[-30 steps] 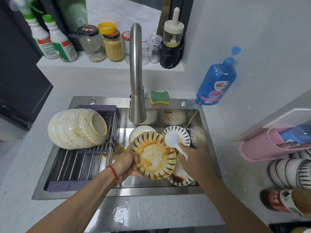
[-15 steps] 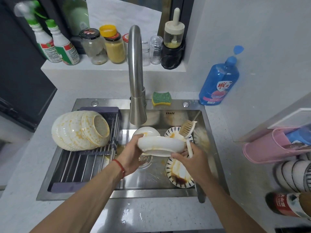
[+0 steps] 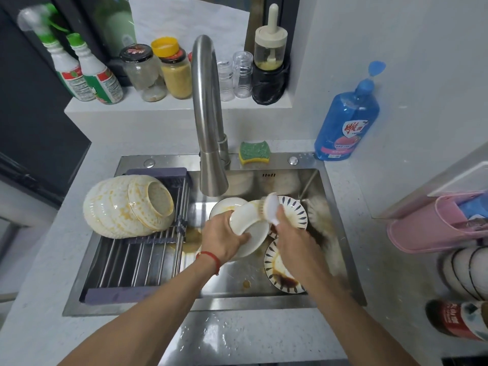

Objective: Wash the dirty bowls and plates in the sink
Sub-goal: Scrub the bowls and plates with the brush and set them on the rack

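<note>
While left hand [image 3: 223, 237] grips plate [image 3: 250, 231], right hand [image 3: 293, 233] presses brush [image 3: 268, 208] against it.

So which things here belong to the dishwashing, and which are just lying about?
In the job:
left hand holding the bowl
right hand with the brush
stained plate
sink
stacked bowls

Lying about:
sponge
blue soap bottle
jars
spray bottles

Inside of held plate [image 3: 250, 228] turned away, soiling not assessable. Brush [image 3: 269, 208] bristles blurred, handle hidden inside right hand [image 3: 293, 233]. Patterned plate [image 3: 280, 270] partly covered by right forearm. Pink holder [image 3: 438, 225], striped bowls [image 3: 464, 270] and bottle [image 3: 456, 320] cut off at right edge. Spray bottle [image 3: 34, 19] top blurred.
</note>
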The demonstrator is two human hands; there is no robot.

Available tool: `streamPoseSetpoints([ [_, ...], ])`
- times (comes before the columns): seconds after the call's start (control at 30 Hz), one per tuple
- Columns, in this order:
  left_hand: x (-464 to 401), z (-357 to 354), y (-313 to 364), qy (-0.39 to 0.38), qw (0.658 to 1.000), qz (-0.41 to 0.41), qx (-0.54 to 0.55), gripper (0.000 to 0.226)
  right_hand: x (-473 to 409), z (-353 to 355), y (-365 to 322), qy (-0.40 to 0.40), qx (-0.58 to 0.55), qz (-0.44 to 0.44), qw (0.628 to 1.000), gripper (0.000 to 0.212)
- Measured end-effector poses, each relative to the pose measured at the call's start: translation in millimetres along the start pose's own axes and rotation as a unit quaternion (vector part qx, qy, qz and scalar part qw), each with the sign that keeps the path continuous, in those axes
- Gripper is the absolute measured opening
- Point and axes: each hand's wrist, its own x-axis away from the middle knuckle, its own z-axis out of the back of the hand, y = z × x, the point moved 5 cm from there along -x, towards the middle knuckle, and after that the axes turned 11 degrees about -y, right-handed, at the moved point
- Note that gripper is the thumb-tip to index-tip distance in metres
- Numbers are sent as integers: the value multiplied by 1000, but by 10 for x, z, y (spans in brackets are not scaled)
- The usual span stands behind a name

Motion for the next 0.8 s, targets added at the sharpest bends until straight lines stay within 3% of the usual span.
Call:
streamPoseSetpoints([
  [0.1,48,12,55,15,1000,-3,-16,42,48,39,-172,-25,77,0,997,68],
  [0.17,50,16,92,6,999,-12,-39,40,18,132,-175,-21,78,-26,996,69],
  [0.3,44,44,143,-9,999,-25,-45,36,112,35,-344,-33,108,20,993,72],
  [0.4,69,46,164,-32,995,-49,-78,38,-36,185,-165,-39,89,-27,995,68],
  [0.53,86,49,104,-47,997,-44,-47,33,118,92,-403,-58,77,37,995,64],
  [0.7,135,116,80,-46,997,-50,38,43,16,197,-33,-63,82,-69,992,62],
  [0.8,148,149,55,-54,995,-57,61,45,134,100,-80,-76,57,-30,995,57],
])
